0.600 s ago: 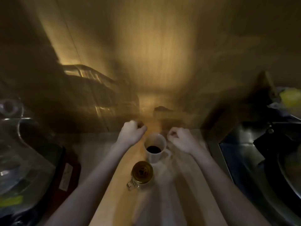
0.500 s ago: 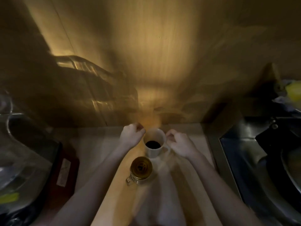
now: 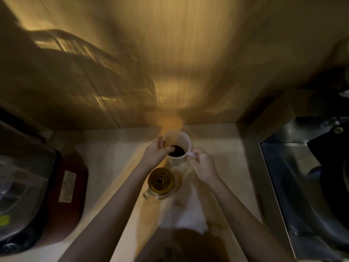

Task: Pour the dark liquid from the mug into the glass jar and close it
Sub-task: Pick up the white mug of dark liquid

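Both hands meet at the white mug (image 3: pixel 178 148) on the pale surface (image 3: pixel 113 159). The right hand (image 3: pixel 203 165) has its fingers curled round the handle; the left hand (image 3: pixel 155 154) cups the far side, likely steadying the lift. The glass jar (image 3: pixel 160 181), lid apparently on, waits just nearer than the fingers.

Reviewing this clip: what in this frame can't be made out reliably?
- Glass jar, head view: seen from above in dim light; whether its gold top is a lid cannot be told.
- Left hand: fingers overlap the mug rim; grip unclear.
- Right hand: covers the mug handle.
- Appliance label: too small, blurred.
- Sink: dark, cut off by the right edge.
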